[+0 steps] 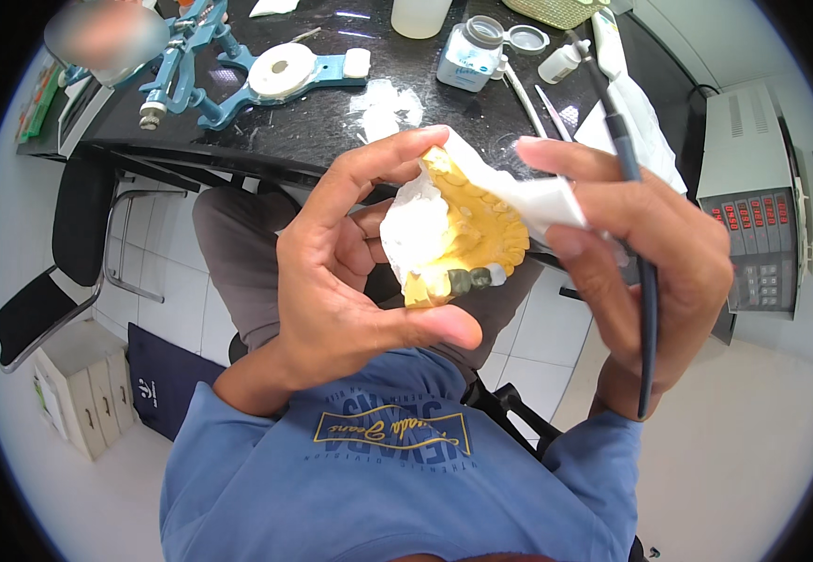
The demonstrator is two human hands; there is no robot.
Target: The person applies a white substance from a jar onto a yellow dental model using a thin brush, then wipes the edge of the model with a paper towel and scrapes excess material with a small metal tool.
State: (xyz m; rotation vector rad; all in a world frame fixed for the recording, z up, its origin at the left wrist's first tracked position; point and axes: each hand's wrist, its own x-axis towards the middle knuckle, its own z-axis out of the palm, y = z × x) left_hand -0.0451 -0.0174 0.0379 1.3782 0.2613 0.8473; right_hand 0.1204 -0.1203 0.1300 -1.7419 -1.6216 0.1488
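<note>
Hands [327, 262] [683, 253], dental cast [486, 225] between them

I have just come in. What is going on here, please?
A person's left hand holds a yellow dental cast with dark grey tooth pieces near one end. Their right hand holds white tissue at the cast's edge and a slim dark-handled tool. A blue articulator rests on the black table.

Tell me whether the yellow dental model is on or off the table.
Off: the left hand holds the yellow dental model between thumb and fingers, with grey trousers, not the table, showing past its lower side.
</note>
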